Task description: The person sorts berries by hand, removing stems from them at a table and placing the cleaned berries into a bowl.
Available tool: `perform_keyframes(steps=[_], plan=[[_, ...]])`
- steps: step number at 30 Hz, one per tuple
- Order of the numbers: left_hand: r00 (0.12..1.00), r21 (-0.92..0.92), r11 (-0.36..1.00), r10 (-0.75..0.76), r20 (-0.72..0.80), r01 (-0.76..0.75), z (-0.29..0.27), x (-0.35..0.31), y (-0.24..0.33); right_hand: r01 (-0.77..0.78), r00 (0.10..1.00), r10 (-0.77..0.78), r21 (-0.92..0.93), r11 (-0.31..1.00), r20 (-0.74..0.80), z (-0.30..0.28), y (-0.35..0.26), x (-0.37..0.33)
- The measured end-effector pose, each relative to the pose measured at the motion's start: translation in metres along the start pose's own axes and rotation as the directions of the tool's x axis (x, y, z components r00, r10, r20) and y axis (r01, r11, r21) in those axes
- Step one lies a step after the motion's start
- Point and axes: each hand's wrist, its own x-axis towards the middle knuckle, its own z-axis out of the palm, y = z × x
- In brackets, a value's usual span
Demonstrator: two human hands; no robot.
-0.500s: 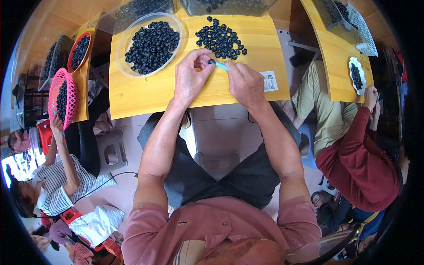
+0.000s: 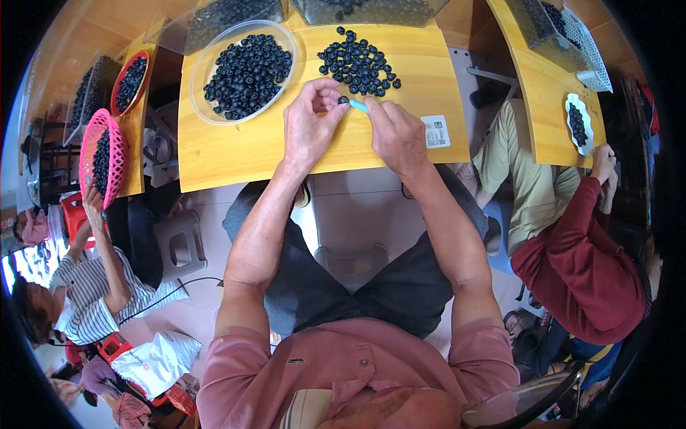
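My left hand [image 2: 309, 127] pinches one dark, round, bead-like piece [image 2: 343, 101] between thumb and fingertips, above the near middle of the yellow table [image 2: 250, 154]. In my right hand [image 2: 399, 136] is a thin light-blue stick-like tool [image 2: 359, 106], its end against or very close to the piece; its tip is too small to make out. Just beyond my hands lies a loose pile of the same dark pieces [image 2: 361, 66]. To the left, a clear round plastic tub [image 2: 194, 86] holds many more.
Clear bins [image 2: 368, 13] of dark pieces stand along the table's far edge. A white label [image 2: 435, 131] lies right of my right hand. At left, a person holds a pink basket [image 2: 89, 139]; at right, another sits by a white scalloped dish [image 2: 587, 146].
My hands hold nearly the same pose, with the tool still at the piece. At left, the other person's head and arm have shifted slightly; at right, the other person's hands have moved a little.
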Motion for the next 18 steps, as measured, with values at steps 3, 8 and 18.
perform_keyframes(steps=[3,8,18], plan=[[0.999,-0.065,0.997,0.032,-0.02,-0.034,-0.001,-0.004,0.0,-0.015,1.0,0.015,0.013,1.0,-0.007,0.003,0.001,0.0],[0.978,-0.052,0.985,0.156,-0.139,-0.165,-0.017,-0.007,0.003,-0.12,0.991,0.12,-0.007,0.993,0.057,0.003,0.002,-0.001],[0.751,0.593,0.761,0.548,-0.368,-0.264,-0.086,0.029,-0.002,-0.343,0.932,0.356,0.16,0.926,-0.066,-0.008,0.013,0.005]])
